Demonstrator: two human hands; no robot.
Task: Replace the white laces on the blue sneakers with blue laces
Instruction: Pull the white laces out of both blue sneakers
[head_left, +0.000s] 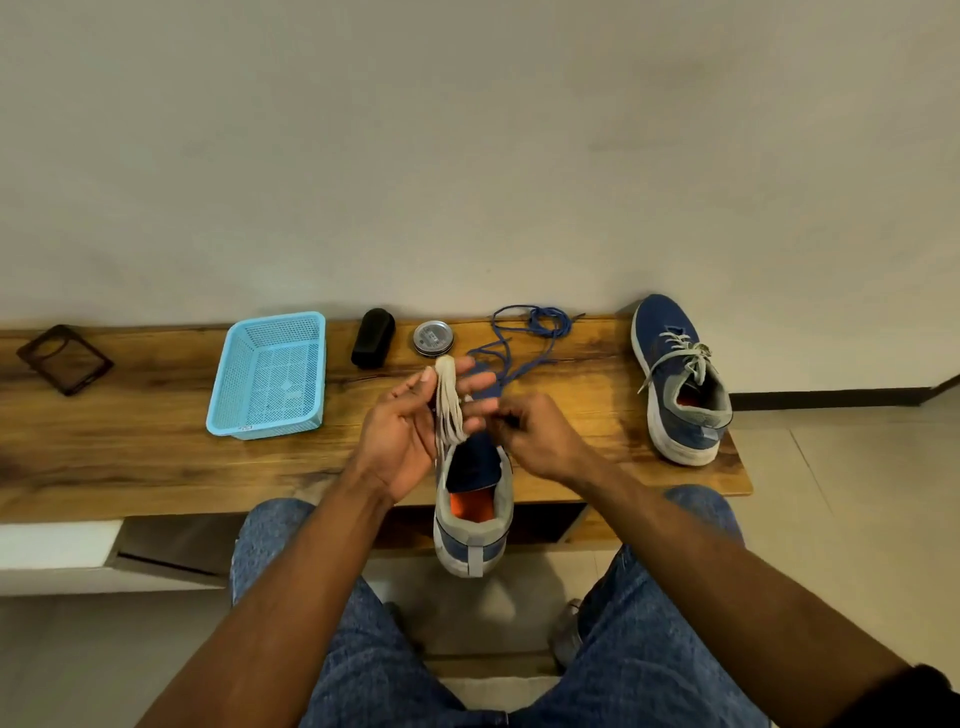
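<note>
At centre frame, above the counter edge, we list first the hands. Left hand: palm turned up, fingers loosely spread, with a bundle of folded white laces draped over it and held near the thumb and forefinger. Right hand: fingers curled, pinching at something just beside the white laces; we cannot tell exactly what it grips, as the fingertips are blurred. Beneath both hands we note one blue sneaker, heel toward us and overhanging the near edge of the counter, its grey collar and orange insole showing, with no laces visible on the part we can see. Behind the hands we record blue laces, lying in a loose tangle on the wood and trailing toward the hands. At the right end of the counter stands the second blue sneaker, laced in white. Further items along the back: a round metal tin, a black oblong object, a light blue plastic basket, and a dark square frame at far left. Below we see legs in blue jeans.
</note>
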